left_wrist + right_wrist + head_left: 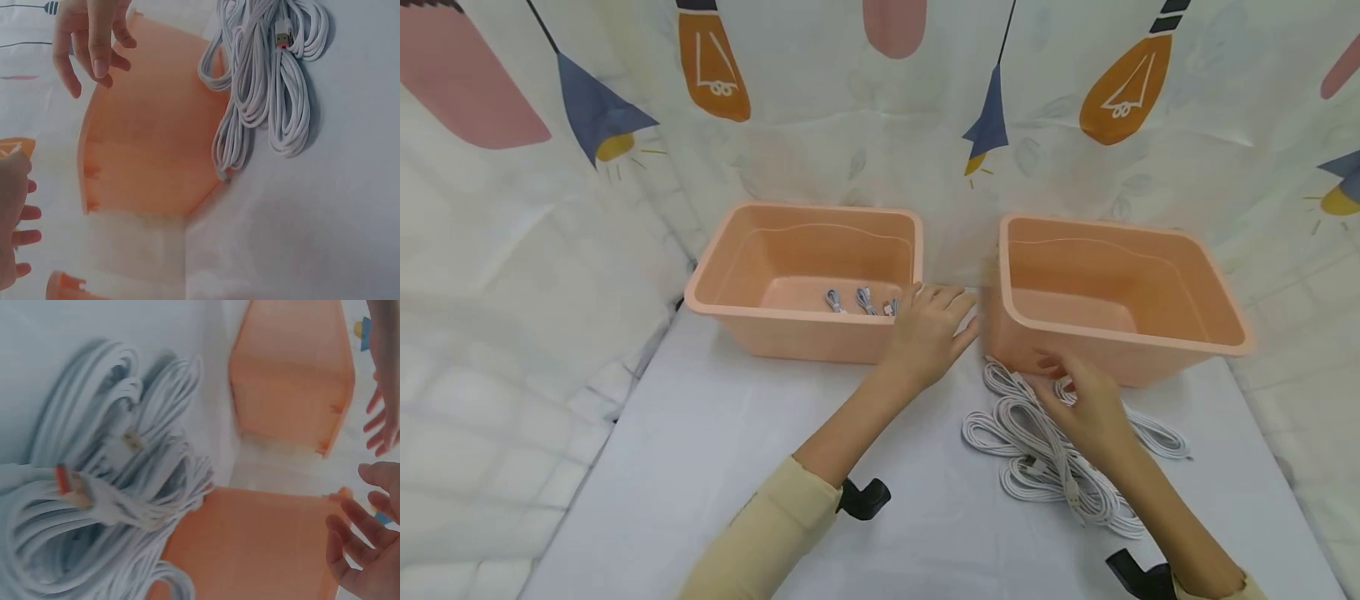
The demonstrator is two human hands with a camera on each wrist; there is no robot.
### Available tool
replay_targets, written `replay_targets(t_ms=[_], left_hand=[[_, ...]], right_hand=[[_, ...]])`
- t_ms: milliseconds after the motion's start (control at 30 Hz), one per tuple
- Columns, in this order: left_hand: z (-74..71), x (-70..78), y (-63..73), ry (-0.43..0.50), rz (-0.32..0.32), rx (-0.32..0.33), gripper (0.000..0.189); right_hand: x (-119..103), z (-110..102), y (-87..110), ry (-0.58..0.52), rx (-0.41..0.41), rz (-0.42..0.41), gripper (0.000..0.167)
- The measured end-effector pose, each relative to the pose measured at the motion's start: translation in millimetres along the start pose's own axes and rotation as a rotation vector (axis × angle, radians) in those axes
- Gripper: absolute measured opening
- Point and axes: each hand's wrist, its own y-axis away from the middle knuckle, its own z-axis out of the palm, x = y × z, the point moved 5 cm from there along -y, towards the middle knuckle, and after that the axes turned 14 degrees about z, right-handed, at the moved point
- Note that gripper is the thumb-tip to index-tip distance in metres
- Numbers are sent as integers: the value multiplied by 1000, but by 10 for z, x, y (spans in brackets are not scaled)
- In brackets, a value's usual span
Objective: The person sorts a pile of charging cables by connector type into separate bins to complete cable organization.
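Observation:
In the head view my left hand [931, 333] is at the right end of the left peach bin [805, 333], fingers extended and nothing in the palm. My right hand [1086, 408] hovers over the white cables [1037, 433] in front of the right peach bin [1150, 358], fingers loosely bent. From the right wrist, that right hand [369, 544] shows no cable between thumb and fingers. The cables [256, 75] lie bundled in several coils, with a USB plug [283, 39] showing on top in the left wrist view.
A few small coiled cables [863, 298] lie inside the left bin near its front wall. Both bins stand at the back of the white table [700, 450], against a printed curtain [880, 133]. Black wrist mounts [865, 500] stick out beside the forearms.

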Motion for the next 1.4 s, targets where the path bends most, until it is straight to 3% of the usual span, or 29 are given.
replay_targets(t_ms=[233,600,1000,1400], left_hand=[[147,177,-114,5,69,-34,26],[348,346,-295,83,161,8,24],[535,375,-377,244,165,-5,20],[616,324,-424,320,94,11,19]], right_hand=[[205,-27,224,48,0,32,47],[530,63,505,109,-9,44,49],[808,294,751,138,-136,216,50],[912,442,792,175,-203,220,55]])
